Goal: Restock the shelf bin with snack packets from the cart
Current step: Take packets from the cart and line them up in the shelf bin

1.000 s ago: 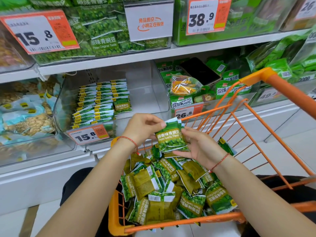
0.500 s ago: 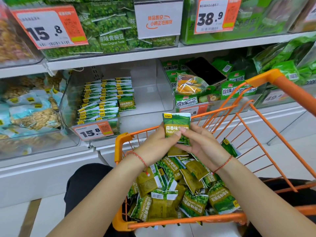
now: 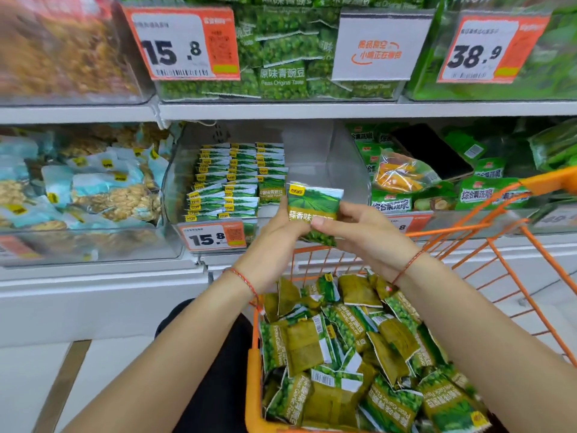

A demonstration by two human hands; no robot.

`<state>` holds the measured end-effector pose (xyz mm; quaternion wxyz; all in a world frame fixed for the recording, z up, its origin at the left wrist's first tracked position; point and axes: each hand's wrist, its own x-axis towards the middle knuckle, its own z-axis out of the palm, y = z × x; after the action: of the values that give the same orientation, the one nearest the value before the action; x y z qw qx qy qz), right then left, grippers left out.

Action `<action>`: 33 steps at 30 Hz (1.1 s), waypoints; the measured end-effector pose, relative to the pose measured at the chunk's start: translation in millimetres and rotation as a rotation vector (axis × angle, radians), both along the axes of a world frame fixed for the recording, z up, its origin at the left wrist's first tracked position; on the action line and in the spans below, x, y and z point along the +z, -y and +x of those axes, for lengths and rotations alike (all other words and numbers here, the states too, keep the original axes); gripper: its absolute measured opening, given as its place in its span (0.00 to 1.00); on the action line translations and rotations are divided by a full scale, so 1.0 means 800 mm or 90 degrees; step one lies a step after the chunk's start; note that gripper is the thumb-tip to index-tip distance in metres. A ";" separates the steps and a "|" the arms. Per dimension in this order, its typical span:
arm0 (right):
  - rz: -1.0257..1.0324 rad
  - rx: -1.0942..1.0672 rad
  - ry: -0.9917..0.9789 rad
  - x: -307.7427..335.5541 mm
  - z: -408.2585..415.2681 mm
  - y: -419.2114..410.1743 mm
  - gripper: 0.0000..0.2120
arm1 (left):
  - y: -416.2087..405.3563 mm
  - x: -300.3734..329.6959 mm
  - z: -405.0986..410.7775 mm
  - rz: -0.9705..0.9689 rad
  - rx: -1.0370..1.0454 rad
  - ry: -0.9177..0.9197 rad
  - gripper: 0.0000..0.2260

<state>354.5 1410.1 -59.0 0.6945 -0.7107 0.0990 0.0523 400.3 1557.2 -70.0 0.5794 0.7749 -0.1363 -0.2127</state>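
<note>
Both hands grip one green snack packet (image 3: pixel 312 210) upright above the orange cart (image 3: pixel 254 370): the left hand (image 3: pixel 274 239) from its left edge, the right hand (image 3: pixel 365 235) with fingers (image 3: pixel 324 225) curled across its front. It sits just before the clear shelf bin (image 3: pixel 340 170), beside rows of stacked packets (image 3: pixel 234 179).

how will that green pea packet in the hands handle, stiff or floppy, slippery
The pea packet probably handles light and fairly floppy: it is a small film pouch, like the crumpled ones in the cart. Its glossy wrap may be slippery, which may be why left hand and right hand both pinch it.
</note>
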 end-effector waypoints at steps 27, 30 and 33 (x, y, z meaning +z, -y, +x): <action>-0.337 0.113 -0.220 -0.090 0.218 -0.014 0.17 | -0.081 -0.068 0.132 0.581 0.101 0.426 0.29; -0.338 0.084 -0.227 -0.087 0.224 -0.016 0.18 | -0.080 -0.070 0.132 0.584 0.104 0.439 0.30; -0.383 0.074 -0.235 -0.085 0.227 -0.022 0.18 | -0.079 -0.070 0.132 0.589 0.108 0.438 0.31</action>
<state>536.0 1428.0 -127.1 0.4202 -0.8666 0.1929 0.1876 506.1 1620.7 -125.7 0.1182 0.9801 -0.1470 0.0611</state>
